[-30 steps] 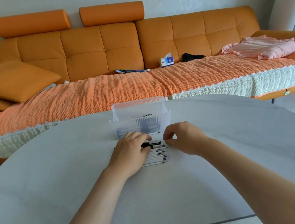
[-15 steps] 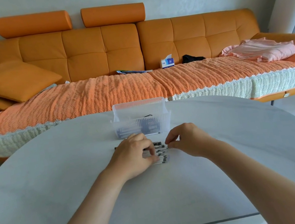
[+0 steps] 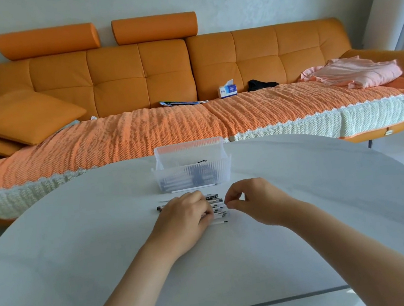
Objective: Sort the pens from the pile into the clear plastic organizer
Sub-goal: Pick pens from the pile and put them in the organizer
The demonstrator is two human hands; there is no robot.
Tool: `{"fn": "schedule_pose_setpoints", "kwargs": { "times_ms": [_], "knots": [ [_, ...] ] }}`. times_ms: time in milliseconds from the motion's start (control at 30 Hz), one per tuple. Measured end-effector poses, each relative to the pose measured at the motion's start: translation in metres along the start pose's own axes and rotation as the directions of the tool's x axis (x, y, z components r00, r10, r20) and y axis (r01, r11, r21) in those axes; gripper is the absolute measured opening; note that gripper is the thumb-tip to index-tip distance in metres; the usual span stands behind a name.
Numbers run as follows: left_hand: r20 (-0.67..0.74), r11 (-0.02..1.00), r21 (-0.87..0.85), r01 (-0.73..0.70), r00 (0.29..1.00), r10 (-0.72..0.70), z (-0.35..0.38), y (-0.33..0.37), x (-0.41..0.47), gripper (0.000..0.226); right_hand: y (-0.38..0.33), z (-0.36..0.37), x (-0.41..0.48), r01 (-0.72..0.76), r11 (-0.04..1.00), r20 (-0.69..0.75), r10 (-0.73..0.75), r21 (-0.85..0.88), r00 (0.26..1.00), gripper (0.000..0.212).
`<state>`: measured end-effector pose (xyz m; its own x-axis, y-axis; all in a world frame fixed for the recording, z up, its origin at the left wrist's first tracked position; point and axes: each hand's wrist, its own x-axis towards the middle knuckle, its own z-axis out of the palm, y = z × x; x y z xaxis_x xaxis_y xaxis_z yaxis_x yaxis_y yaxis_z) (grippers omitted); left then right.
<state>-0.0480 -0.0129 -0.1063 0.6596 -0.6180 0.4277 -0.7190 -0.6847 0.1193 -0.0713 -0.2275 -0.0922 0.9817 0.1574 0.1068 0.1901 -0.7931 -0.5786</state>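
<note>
Two bare hands sit low over a pile of pens (image 3: 218,209) on the white table (image 3: 81,260). The left hand (image 3: 187,219) lies palm down on top of the pile, and its fingers bend down and touch the pens. It hides most of them, so I cannot tell if it grips any. The right hand (image 3: 252,203) is just beside the right end of the pile. Its thumb and first finger are curled close, with only a small gap between them, right at the pen tips. I cannot tell if they pinch a pen.

Behind the pile stands the clear plastic organizer (image 3: 188,152) with dark and light pens already lying inside. One white pen (image 3: 193,188) lies flat on the table, right against its front wall.

Past the table is a long orange sofa (image 3: 116,71). On it are a tissue box (image 3: 227,90) and a pink cloth (image 3: 356,74).
</note>
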Motion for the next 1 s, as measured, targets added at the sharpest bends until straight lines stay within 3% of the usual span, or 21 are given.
{"fn": "schedule_pose_setpoints", "kwargs": {
  "times_ms": [233, 533, 1000],
  "knots": [
    [0.033, 0.979, -0.117, 0.164, 0.986, -0.161, -0.007, 0.001, -0.002, 0.01, -0.008, -0.002, -0.005, 0.003, 0.989, -0.107, 0.013, 0.15, 0.994, 0.011],
    [0.088, 0.942, -0.266, 0.206, 0.978, -0.189, -0.008, 0.0, 0.0, 0.009, -0.014, 0.004, -0.003, 0.017, 0.993, -0.096, -0.006, 0.118, 0.995, 0.01],
    [0.083, 0.925, -0.304, 0.229, 0.973, -0.214, -0.011, -0.003, -0.001, 0.009, -0.02, 0.009, -0.001, 0.016, 0.99, -0.122, 0.001, 0.141, 0.993, 0.009]
  ]
}}
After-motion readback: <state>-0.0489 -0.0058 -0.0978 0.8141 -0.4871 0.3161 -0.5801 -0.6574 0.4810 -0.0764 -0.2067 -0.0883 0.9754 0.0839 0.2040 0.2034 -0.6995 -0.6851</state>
